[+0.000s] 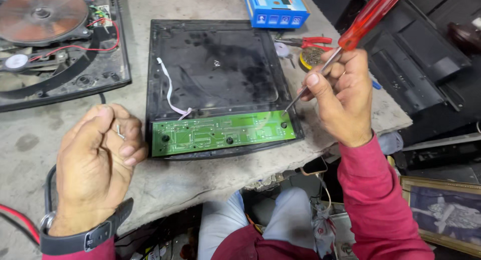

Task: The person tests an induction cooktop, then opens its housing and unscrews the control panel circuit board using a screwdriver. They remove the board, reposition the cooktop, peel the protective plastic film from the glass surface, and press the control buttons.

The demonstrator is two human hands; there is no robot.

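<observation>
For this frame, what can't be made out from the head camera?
- Small metal piece, head view: the left hand curls round it, so its kind and full length stay hidden.
- Screwdriver, head view: the top edge cuts off the end of the red handle held by the right hand.
- Green circuit board, head view: its fine parts are too small to tell.
- Open cooker, head view: cut by the left edge.

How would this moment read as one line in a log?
right hand: holds red-handled screwdriver, tip at green circuit board | left hand: pinches small screw | black panel on table
</observation>
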